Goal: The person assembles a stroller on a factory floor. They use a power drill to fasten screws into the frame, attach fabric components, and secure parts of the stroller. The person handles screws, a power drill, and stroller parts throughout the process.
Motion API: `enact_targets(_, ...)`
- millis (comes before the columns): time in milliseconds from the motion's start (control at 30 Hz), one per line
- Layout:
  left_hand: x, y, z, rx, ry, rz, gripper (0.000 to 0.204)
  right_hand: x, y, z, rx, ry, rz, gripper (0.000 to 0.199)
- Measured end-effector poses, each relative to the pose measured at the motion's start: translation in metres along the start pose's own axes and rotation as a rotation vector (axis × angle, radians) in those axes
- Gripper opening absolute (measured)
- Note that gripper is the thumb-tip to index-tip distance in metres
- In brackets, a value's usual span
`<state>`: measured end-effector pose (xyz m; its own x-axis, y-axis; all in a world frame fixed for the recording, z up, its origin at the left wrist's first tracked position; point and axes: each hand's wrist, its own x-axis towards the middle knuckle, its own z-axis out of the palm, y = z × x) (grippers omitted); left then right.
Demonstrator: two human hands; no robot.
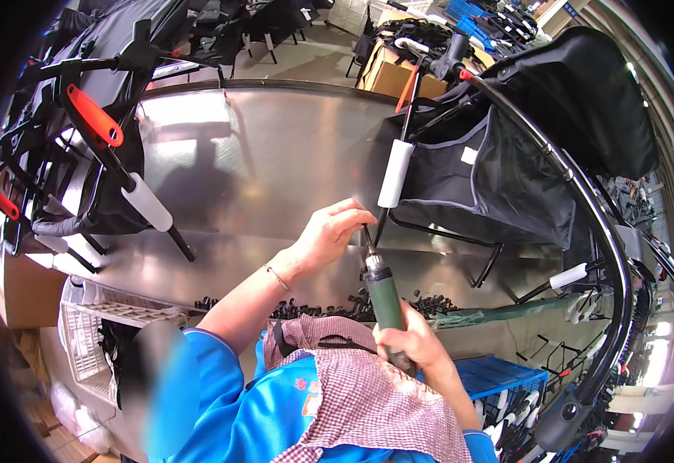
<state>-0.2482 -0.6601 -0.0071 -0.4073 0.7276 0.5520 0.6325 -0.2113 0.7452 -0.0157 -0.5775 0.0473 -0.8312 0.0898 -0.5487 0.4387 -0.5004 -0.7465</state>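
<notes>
Where the left hand (329, 231) pinches at the tip of the green power screwdriver (385, 297), the fingers cover whatever small part sits there, so it cannot be made out. The right hand (412, 343) has its grip closed around the lower body of the tool, and the butt end is hidden behind that hand and the checked apron (368, 401). The left grip is closed too, fingertips bunched on the bit and the lower end of a black frame tube (383, 224) (which of the two they press is too small to tell).

The screwdriver stands nearly upright above the near edge of the metal worktop (260, 170), its long axis tilted slightly so the bit points up and a little to the left, away from the person. The black tube runs up from the bit to a white foam sleeve (395, 174), part of a folded black fabric frame (506, 177) lying on the worktop's right side and cut off at the picture's rim. A heap of small black parts (352, 309) lies along the near edge, partly hidden by the forearm.
</notes>
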Motion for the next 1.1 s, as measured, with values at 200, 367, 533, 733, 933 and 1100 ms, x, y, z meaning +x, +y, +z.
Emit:
enact_targets(200,0.045,0.011,-0.007,0.079,-0.313,-0.003,0.031,0.013,0.026,-0.013,-0.512,0.329,-0.312,0.083)
enact_targets(367,0.132,-0.022,-0.013,0.107,0.230,0.097,0.025,-0.003,0.007,-0.019,-0.359,0.318,-0.327,0.080)
enact_targets(533,0.213,-0.085,0.004,-0.150,0.229,-0.068,0.012,-0.011,-0.002,-0.015,-0.272,0.274,-0.388,0.079)
enact_targets(733,0.215,-0.099,0.056,-0.336,0.072,-0.026,0.016,-0.012,-0.002,-0.015,-0.205,0.299,-0.355,0.075)
enact_targets(933,0.212,-0.072,0.079,-0.124,0.357,0.101,0.038,-0.009,-0.001,-0.015,-0.197,0.278,-0.338,0.073)
enact_targets(1100,0.212,-0.069,0.088,0.091,0.428,0.132,0.029,-0.010,-0.001,-0.014,-0.237,0.292,-0.342,0.071)
